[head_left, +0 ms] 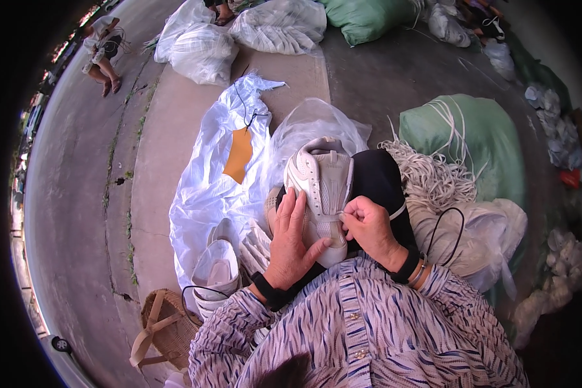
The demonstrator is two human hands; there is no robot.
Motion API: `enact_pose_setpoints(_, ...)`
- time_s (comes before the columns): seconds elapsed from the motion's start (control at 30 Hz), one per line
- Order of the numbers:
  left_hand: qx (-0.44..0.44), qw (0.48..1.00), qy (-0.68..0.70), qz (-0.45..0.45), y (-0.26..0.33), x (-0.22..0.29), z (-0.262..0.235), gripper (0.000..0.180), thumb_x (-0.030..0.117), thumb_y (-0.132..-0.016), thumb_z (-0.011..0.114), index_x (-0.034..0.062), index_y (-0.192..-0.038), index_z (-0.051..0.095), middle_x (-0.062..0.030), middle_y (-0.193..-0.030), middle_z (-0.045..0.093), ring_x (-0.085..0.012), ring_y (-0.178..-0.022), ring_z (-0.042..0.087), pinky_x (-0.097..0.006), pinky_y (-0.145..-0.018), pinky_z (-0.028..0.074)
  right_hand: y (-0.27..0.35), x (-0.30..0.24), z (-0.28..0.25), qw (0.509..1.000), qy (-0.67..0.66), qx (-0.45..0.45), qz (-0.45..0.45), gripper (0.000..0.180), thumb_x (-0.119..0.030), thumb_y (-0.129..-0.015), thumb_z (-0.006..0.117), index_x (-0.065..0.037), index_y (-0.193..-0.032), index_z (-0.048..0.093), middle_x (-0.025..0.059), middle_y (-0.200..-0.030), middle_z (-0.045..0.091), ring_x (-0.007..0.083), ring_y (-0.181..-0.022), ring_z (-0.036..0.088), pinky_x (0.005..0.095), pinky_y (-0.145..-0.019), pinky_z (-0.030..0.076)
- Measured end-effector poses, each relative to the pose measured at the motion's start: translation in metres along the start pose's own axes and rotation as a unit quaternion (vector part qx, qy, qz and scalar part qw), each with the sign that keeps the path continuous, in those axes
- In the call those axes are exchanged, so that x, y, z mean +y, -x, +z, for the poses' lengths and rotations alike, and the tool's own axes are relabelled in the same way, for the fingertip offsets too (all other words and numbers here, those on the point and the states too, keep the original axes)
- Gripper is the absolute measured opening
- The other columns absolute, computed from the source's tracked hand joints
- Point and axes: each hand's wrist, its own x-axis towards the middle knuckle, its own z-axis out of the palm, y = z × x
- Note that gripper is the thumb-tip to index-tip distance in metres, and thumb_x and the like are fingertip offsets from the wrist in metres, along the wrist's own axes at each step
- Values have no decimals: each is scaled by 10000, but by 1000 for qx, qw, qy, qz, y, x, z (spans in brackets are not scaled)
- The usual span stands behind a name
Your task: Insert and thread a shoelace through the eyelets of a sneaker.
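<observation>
On my lap lies a white and grey sneaker (319, 178), its toe toward me and its heel opening away. My left hand (292, 242) steadies it, fingers stretched along the row of eyelets and thumb across the toe end. At the lower eyelets on the other side, my right hand (370, 227) pinches a thin white shoelace (337, 213) between thumb and index finger. The lace crosses low over the tongue; its end is hidden by my fingers. Beneath the shoe, a black cloth (378, 178) covers my leg.
Loose white laces (427, 171) are heaped on the right beside a green sack (491, 139). White shoes (216, 265) stack at my left near a woven basket (165, 323). A white plastic sheet (207, 187) carries an orange-brown piece (238, 155). Another person (101, 48) is far left.
</observation>
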Motion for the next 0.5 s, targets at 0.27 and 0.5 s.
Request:
enact_pose_setpoints(0.27, -25, 999, 14, -40, 13, 9, 2, 895, 212, -714, 746, 28, -1421, 229, -246, -1462, 177, -395, -1345, 215, -425, -1088, 213, -1, -1, 8, 992, 80, 28, -95, 28, -13, -816, 576, -2, -813, 550, 89, -648, 616, 166, -541, 613, 280, -490, 484)
enact_pose_setpoints(0.5, -8, 998, 13, -59, 13, 17, -4, 796, 169, -697, 740, 71, -1377, 339, -213, -1413, 280, -391, -1286, 307, -431, -1049, 278, 0, -6, 1, 998, 34, -16, -42, 37, -10, -801, 574, -6, -838, 569, 129, -670, 626, 226, -590, 641, 309, -541, 496)
